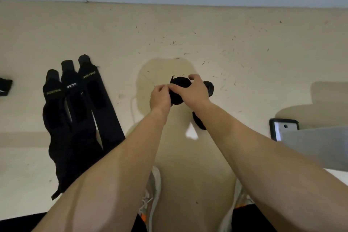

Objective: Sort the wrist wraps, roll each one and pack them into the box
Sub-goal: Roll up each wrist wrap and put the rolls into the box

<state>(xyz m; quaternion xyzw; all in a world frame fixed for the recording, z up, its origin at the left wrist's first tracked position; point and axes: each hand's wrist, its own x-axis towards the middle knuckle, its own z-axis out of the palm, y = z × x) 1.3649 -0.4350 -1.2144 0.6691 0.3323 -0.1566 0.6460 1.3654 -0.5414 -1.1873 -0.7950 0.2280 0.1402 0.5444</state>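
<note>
Both my hands hold a black rolled wrist wrap point(178, 88) above the beige floor. My left hand point(161, 98) pinches its left side and my right hand point(194, 91) curls over its top. Another rolled black wrap point(209, 88) lies on the floor just right of my right hand. A third dark roll point(198, 121) shows partly under my right forearm. Three flat black wrist wraps point(75, 105) with printed labels lie side by side on the floor to the left.
A black item point(4, 86) sits at the left edge. At the right, a phone in a dark case point(280, 128) lies partly under a grey flat panel point(316, 147), perhaps a box flap. My shoes point(152, 194) stand below. A grey wall base runs across the top.
</note>
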